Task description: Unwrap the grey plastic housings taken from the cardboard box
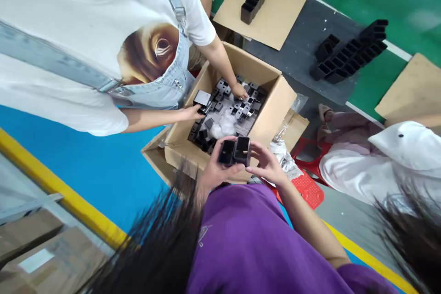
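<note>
Two black, open-topped rectangular cases, a left one (225,152) and a right one (242,150), are held side by side in front of my body. My left hand (212,171) is closed round the left case, its thumb reaching along the near side. From the other side, the fingers of my right hand (268,163) grip the right case. Just beyond them stands an open cardboard box (275,101) with many small black cases and clear plastic (225,124) inside. A co-worker's hand (240,92) reaches into this box; their other hand (191,113) holds a black case (202,98).
Joined black cases stand in a row on a cardboard sheet (292,4), and more are grouped on the dark mat (292,32). To the right, another person in a white cap (409,144) sits by a red plastic stool (310,190). Cartons (58,262) lie at lower left.
</note>
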Action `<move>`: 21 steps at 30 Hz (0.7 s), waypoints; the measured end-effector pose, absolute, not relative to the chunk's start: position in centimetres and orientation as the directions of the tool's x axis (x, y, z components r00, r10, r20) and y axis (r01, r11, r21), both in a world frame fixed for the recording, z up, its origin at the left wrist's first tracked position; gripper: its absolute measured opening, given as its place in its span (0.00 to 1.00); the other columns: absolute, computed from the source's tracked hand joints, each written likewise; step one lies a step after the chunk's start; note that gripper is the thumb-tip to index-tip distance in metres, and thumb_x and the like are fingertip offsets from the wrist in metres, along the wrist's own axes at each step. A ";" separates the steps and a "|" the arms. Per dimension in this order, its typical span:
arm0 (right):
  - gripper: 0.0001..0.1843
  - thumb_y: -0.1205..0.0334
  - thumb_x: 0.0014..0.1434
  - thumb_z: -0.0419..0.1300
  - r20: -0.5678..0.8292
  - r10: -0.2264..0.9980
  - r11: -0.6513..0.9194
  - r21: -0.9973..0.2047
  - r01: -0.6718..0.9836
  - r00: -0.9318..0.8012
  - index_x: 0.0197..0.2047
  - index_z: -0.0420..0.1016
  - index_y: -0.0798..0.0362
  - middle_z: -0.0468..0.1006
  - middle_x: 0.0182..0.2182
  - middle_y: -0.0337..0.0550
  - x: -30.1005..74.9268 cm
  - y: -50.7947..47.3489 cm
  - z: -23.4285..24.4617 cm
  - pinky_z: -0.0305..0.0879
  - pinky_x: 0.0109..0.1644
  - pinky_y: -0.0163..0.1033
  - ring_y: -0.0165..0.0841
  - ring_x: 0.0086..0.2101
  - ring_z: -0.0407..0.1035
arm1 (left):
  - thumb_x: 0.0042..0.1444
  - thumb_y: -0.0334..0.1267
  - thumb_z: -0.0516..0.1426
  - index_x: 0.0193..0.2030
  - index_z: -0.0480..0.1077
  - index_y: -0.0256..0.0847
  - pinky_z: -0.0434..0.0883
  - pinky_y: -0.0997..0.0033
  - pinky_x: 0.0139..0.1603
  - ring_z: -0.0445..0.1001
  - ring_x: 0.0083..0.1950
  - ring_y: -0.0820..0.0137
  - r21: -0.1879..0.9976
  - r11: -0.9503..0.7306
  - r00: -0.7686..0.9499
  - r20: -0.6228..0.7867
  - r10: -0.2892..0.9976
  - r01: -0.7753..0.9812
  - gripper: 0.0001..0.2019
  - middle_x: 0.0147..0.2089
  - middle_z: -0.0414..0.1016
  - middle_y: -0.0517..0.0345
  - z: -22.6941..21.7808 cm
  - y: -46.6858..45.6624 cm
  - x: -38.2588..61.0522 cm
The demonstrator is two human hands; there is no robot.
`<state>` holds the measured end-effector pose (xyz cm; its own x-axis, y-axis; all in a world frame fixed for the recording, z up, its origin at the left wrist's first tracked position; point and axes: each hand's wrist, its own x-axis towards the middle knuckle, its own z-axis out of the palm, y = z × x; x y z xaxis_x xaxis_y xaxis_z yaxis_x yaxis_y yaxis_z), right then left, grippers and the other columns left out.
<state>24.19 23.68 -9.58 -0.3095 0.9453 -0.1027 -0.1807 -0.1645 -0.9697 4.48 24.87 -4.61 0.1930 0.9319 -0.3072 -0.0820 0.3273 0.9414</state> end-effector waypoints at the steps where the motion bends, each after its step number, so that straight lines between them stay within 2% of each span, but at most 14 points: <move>1: 0.38 0.46 0.53 0.74 -0.080 0.947 -0.136 -0.977 -0.163 -0.311 0.64 0.68 0.41 0.73 0.62 0.51 24.2 23.4 -9.4 0.73 0.62 0.54 0.43 0.59 0.73 | 0.45 0.44 0.73 0.58 0.66 0.45 0.71 0.60 0.64 0.74 0.61 0.58 0.957 0.286 0.217 -0.272 0.938 -0.035 0.35 0.60 0.75 0.49 -4.3 24.9 4.3; 3: 0.38 0.44 0.54 0.73 -0.033 0.954 -0.066 -0.993 -0.101 -0.297 0.64 0.67 0.42 0.74 0.59 0.51 24.2 22.9 -8.8 0.74 0.60 0.54 0.44 0.56 0.74 | 0.43 0.46 0.74 0.57 0.69 0.43 0.71 0.62 0.62 0.75 0.59 0.59 0.967 0.255 0.245 -0.249 0.937 0.010 0.35 0.57 0.76 0.51 -3.7 24.9 4.1; 6: 0.37 0.43 0.54 0.73 0.060 0.961 0.081 -0.994 0.067 -0.272 0.62 0.68 0.44 0.77 0.52 0.50 24.8 22.0 -7.3 0.77 0.52 0.51 0.42 0.49 0.76 | 0.40 0.48 0.75 0.57 0.69 0.42 0.73 0.64 0.57 0.76 0.55 0.60 0.954 0.300 0.304 -0.287 0.909 0.002 0.38 0.55 0.76 0.52 -3.0 24.9 3.8; 9: 0.35 0.43 0.56 0.72 0.131 0.925 0.223 -0.947 0.230 -0.356 0.61 0.70 0.46 0.78 0.48 0.50 26.2 21.5 -5.0 0.78 0.49 0.49 0.42 0.46 0.76 | 0.38 0.49 0.75 0.57 0.69 0.40 0.74 0.63 0.57 0.76 0.54 0.59 0.930 0.367 0.400 -0.335 0.853 -0.003 0.39 0.53 0.77 0.52 -2.3 25.1 3.3; 11: 0.27 0.45 0.62 0.67 0.143 0.913 0.276 -0.906 0.321 -0.381 0.61 0.72 0.46 0.79 0.51 0.51 27.5 21.7 -3.2 0.77 0.51 0.49 0.42 0.47 0.77 | 0.39 0.48 0.75 0.56 0.70 0.41 0.74 0.62 0.57 0.77 0.53 0.59 0.904 0.428 0.483 -0.384 0.787 0.023 0.38 0.53 0.78 0.52 -1.9 25.3 2.9; 13: 0.19 0.52 0.69 0.61 0.176 0.918 0.314 -0.872 0.376 -0.356 0.60 0.75 0.45 0.79 0.53 0.50 28.5 22.3 -1.6 0.77 0.52 0.46 0.39 0.48 0.77 | 0.39 0.45 0.74 0.55 0.72 0.42 0.75 0.62 0.56 0.79 0.53 0.59 0.874 0.481 0.576 -0.428 0.697 0.068 0.35 0.51 0.80 0.53 -1.7 25.5 2.6; 15: 0.16 0.59 0.71 0.58 0.223 0.882 0.386 -0.848 0.364 -0.416 0.60 0.76 0.44 0.80 0.52 0.48 28.8 23.2 -0.4 0.76 0.53 0.45 0.37 0.49 0.77 | 0.39 0.43 0.74 0.54 0.74 0.42 0.76 0.63 0.55 0.80 0.52 0.59 0.859 0.498 0.661 -0.443 0.605 0.120 0.33 0.50 0.81 0.55 -1.5 25.8 2.7; 17: 0.16 0.60 0.71 0.57 0.221 0.765 0.466 -0.839 0.282 -0.605 0.59 0.78 0.45 0.81 0.52 0.48 28.6 24.1 0.1 0.75 0.55 0.45 0.37 0.50 0.76 | 0.38 0.43 0.74 0.52 0.77 0.44 0.77 0.64 0.55 0.80 0.54 0.58 0.864 0.468 0.717 -0.444 0.537 0.185 0.31 0.49 0.82 0.56 -1.2 26.2 3.3; 19: 0.15 0.60 0.71 0.56 0.169 0.628 0.485 -0.849 0.212 -0.760 0.56 0.80 0.47 0.83 0.49 0.49 28.1 24.7 -0.1 0.76 0.52 0.43 0.37 0.48 0.77 | 0.36 0.44 0.75 0.49 0.79 0.46 0.78 0.65 0.54 0.81 0.55 0.57 0.878 0.406 0.736 -0.447 0.508 0.253 0.29 0.46 0.83 0.58 -0.8 26.5 4.1; 21: 0.14 0.59 0.71 0.55 0.130 0.571 0.457 -0.871 0.182 -0.810 0.50 0.82 0.49 0.84 0.43 0.49 27.8 24.7 -0.7 0.76 0.49 0.42 0.37 0.44 0.78 | 0.35 0.47 0.75 0.48 0.79 0.47 0.79 0.66 0.53 0.82 0.54 0.58 0.888 0.362 0.743 -0.441 0.504 0.282 0.29 0.45 0.83 0.58 -0.4 26.9 4.9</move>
